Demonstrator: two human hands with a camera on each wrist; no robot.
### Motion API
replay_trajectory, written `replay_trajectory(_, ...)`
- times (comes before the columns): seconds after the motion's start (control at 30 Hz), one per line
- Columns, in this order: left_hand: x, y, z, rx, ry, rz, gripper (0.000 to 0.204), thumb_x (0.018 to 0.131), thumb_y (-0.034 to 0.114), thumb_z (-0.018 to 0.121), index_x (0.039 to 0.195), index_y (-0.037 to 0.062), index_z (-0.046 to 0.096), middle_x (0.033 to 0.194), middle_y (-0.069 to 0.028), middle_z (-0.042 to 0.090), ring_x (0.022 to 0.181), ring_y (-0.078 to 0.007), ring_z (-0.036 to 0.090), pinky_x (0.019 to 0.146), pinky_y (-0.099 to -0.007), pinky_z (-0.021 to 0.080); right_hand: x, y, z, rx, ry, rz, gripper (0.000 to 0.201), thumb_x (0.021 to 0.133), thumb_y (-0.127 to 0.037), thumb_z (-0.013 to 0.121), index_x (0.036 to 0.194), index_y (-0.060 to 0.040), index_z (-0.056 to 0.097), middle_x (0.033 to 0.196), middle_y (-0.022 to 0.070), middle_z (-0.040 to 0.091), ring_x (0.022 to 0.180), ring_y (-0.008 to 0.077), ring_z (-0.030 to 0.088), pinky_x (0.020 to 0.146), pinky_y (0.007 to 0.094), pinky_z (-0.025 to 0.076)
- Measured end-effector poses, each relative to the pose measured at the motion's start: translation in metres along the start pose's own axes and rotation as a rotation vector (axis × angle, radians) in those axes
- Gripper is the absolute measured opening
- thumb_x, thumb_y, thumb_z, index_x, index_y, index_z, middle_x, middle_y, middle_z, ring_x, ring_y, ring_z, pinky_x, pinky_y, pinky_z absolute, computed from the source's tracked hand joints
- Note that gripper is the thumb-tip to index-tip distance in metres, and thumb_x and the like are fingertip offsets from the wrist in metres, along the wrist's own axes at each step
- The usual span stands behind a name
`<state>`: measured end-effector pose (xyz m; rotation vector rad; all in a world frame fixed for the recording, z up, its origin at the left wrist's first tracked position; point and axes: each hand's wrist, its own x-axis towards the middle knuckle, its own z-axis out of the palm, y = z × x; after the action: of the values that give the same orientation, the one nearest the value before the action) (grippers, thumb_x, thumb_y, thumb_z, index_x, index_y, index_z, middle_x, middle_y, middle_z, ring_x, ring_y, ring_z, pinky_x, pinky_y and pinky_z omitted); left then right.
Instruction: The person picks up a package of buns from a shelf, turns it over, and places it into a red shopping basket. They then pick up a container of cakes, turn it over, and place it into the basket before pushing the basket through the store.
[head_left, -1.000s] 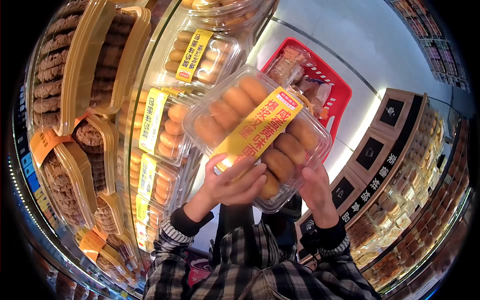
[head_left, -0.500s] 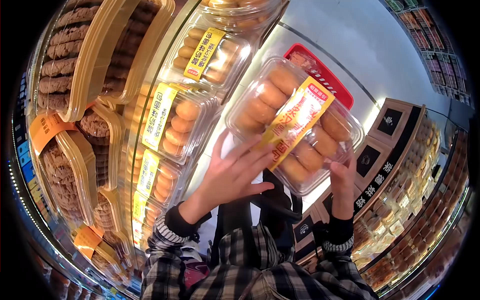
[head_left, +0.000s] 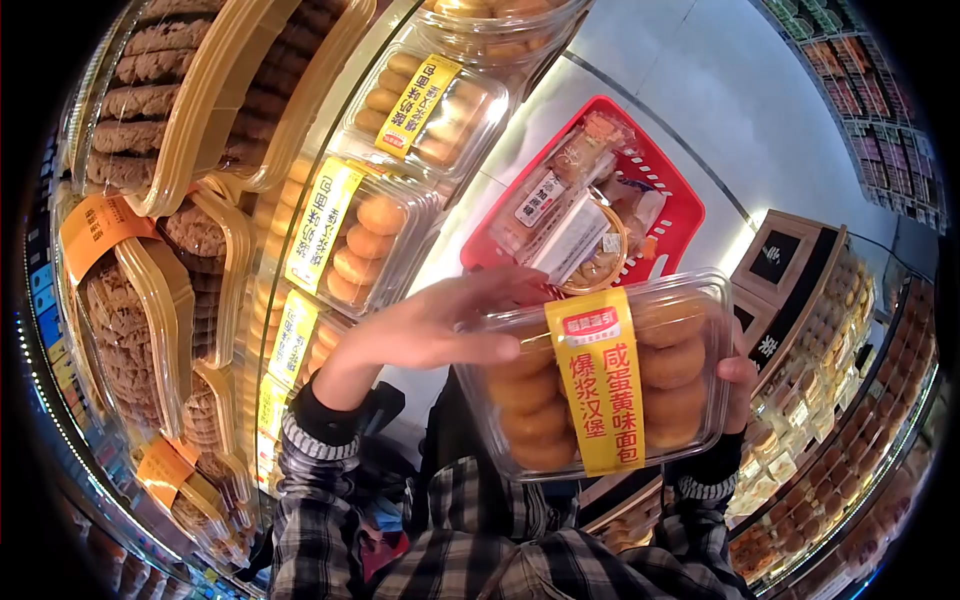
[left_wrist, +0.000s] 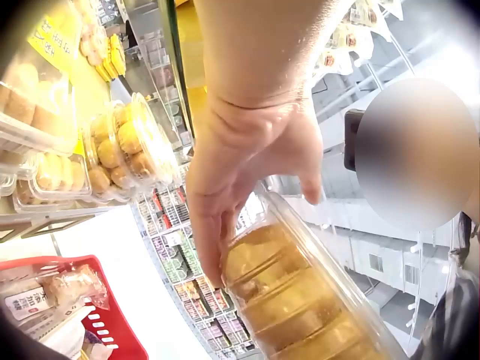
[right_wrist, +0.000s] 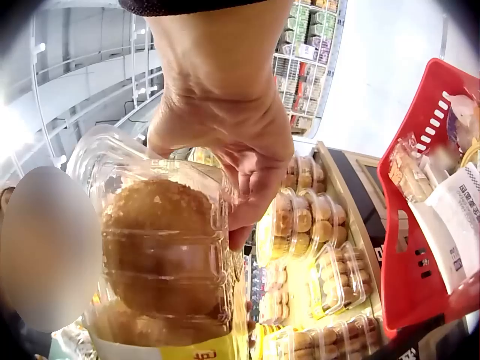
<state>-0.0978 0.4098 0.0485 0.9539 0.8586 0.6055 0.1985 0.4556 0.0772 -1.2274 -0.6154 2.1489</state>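
Observation:
A clear plastic box of round bread buns [head_left: 605, 380] with a yellow paper band is held up in front of the person, its band facing the head camera. At the box's right side, the right hand [head_left: 738, 385] grips the edge, partly hidden behind the plastic. My left hand [head_left: 430, 318] is at the upper left corner, fingers extended and thumb spread away from them. In the left wrist view, the left hand's fingers [left_wrist: 211, 251] lie along one side of the box while its thumb stands apart from the plastic.
Below and beyond the box is a red shopping basket [head_left: 675, 200] with packaged breads inside. Shelves on the left carry more bun boxes [head_left: 365, 245] and stacked tubs of brown cookies [head_left: 130, 340]. Along the right runs a bakery display [head_left: 850, 350] with a wooden front.
The box has come lower and turned upright so its band faces the head camera. The left hand has moved from the band to the upper left corner. The basket shows more fully.

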Motion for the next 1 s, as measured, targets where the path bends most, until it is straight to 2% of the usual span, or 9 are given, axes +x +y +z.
replay_trajectory(0.23,0.006,-0.013,0.008,-0.011,-0.319,-0.134,0.071,0.073,0.025,0.068,0.129,-0.0011,0.034,0.123,-0.0123,0.046,0.111,-0.0161,0.043,0.091,-0.0287,0.036,0.012,0.002,0.014,0.094,-0.241,0.116,0.073,0.061,-0.024,0.054,0.123,0.0099,0.037,0.120,0.0220,0.048,0.110,0.0278,0.048,0.097,0.0358,0.035)
replay_trajectory(0.3,0.003,-0.014,0.010,-0.093,-0.319,-0.163,0.072,0.072,0.024,0.069,0.129,-0.0013,0.034,0.123,-0.0107,0.047,0.110,-0.0149,0.043,0.090,-0.0278,0.036,0.015,0.013,-0.004,0.045,-0.128,0.095,0.071,0.071,-0.034,0.054,0.123,0.0102,0.036,0.120,0.0207,0.048,0.110,0.0277,0.049,0.098,0.0355,0.034)
replay_trajectory(0.37,-0.002,-0.022,0.009,-0.144,-0.198,-0.132,0.070,0.074,0.019,0.068,0.130,-0.0014,0.032,0.124,-0.0086,0.046,0.112,-0.0138,0.041,0.092,-0.0268,0.033,0.016,0.021,-0.012,0.044,0.063,0.009,0.071,0.077,-0.042,0.052,0.123,0.0101,0.036,0.119,0.0205,0.049,0.111,0.0273,0.049,0.098,0.0350,0.034)
replay_trajectory(0.4,-0.006,-0.026,0.008,-0.155,-0.131,-0.083,0.069,0.075,0.018,0.066,0.130,-0.0015,0.032,0.124,-0.0084,0.045,0.112,-0.0137,0.040,0.093,-0.0267,0.032,0.029,0.014,-0.013,0.105,-0.192,-0.015,0.071,0.084,-0.050,0.044,0.125,0.0068,0.036,0.123,0.0189,0.046,0.114,0.0273,0.046,0.099,0.0376,0.034)
replay_trajectory(0.53,-0.024,-0.061,0.011,-0.602,0.189,-0.119,0.064,0.079,0.018,0.061,0.132,0.0003,0.030,0.129,-0.0088,0.042,0.118,-0.0163,0.037,0.098,-0.0291,0.027,0.050,0.035,-0.070,0.278,0.010,-0.018,0.072,0.083,-0.052,0.045,0.130,0.0010,0.032,0.125,0.0166,0.044,0.115,0.0256,0.044,0.096,0.0405,0.036)
replay_trajectory(0.63,-0.020,-0.066,0.022,-0.753,0.401,-0.048,0.063,0.081,0.017,0.059,0.133,0.0020,0.028,0.129,-0.0088,0.041,0.120,-0.0179,0.036,0.099,-0.0305,0.028,0.055,0.038,-0.060,0.225,-0.289,-0.028,0.075,0.082,-0.054,0.046,0.132,-0.0006,0.029,0.126,0.0159,0.042,0.116,0.0250,0.043,0.095,0.0399,0.037)
replay_trajectory(0.67,-0.017,-0.069,0.026,-0.738,0.448,-0.014,0.061,0.082,0.017,0.058,0.133,0.0021,0.028,0.129,-0.0088,0.041,0.120,-0.0178,0.036,0.099,-0.0307,0.028,0.056,0.044,-0.053,0.183,-0.255,-0.048,0.076,0.081,-0.054,0.046,0.133,-0.0014,0.026,0.128,0.0151,0.041,0.117,0.0248,0.041,0.095,0.0380,0.037)
replay_trajectory(0.83,0.006,-0.071,0.034,-0.841,0.574,0.129,0.053,0.085,0.018,0.054,0.130,0.0024,0.031,0.124,-0.0084,0.044,0.111,-0.0176,0.045,0.092,-0.0302,0.036,0.066,0.064,-0.015,0.055,-0.217,0.091,0.070,0.085,-0.037,0.050,0.137,-0.0083,0.015,0.134,0.0125,0.032,0.120,0.0273,0.039,0.093,0.0464,0.040)
replay_trajectory(1.0,0.017,-0.089,0.033,-0.623,0.672,0.216,0.059,0.082,0.029,0.061,0.125,-0.0009,0.034,0.117,-0.0078,0.049,0.107,-0.0190,0.049,0.090,-0.0339,0.041,0.088,0.078,0.008,0.152,-0.190,0.050,0.050,0.090,-0.018,0.045,0.132,-0.0070,0.022,0.124,0.0113,0.043,0.111,0.0208,0.048,0.085,0.0377,0.047)
